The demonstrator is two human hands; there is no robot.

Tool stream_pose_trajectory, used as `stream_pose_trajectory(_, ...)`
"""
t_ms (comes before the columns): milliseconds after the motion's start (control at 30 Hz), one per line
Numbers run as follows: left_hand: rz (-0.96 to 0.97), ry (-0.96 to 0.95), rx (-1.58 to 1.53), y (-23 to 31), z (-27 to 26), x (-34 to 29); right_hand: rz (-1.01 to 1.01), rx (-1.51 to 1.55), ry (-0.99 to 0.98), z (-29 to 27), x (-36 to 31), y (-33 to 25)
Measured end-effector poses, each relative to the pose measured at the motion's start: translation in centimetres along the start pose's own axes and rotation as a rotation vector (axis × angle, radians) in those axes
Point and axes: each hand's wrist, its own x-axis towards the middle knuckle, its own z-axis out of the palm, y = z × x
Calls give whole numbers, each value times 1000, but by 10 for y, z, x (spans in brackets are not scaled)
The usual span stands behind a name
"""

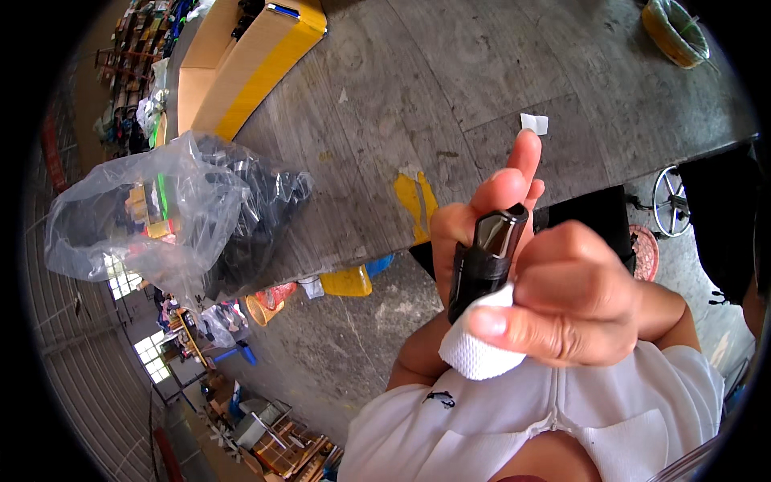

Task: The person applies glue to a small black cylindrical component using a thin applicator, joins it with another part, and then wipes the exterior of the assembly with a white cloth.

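Note:
My left hand (456, 221) is closed around a dark, shiny black piece (478, 269), tube-like with a glossy angled end, which I cannot name more exactly. Its index finger stretches out toward the table. In front, my right hand (582, 293) pinches a white textured cloth (482, 345) between thumb and fingers. The cloth lies against the lower end of the black piece. Both hands are held up before my white shirt, near the table's edge. Part of the black piece is hidden by the cloth and fingers.
A grey table (385, 96) carries an open cardboard box (269, 72) with yellow tape, a clear plastic bag (161, 217) with dark contents, and a small white scrap (536, 124). A lined basket (676, 34) stands far right. Below the edge is a wheel-shaped metal base (671, 201).

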Motion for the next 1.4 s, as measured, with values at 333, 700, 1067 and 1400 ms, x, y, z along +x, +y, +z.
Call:
stream_pose_trajectory(333,384,-358,-169,13,5,35,627,381,70,-68,-7,-2)
stream_pose_trajectory(700,326,-541,-33,25,-3,40,737,85,437,-88,-34,34)
stream_pose_trajectory(1067,398,-334,-102,22,-3,47,545,-523,183,-105,-36,55)
stream_pose_trajectory(1400,647,248,1010,162,-30,90,60,-736,-108,-87,-33,62)
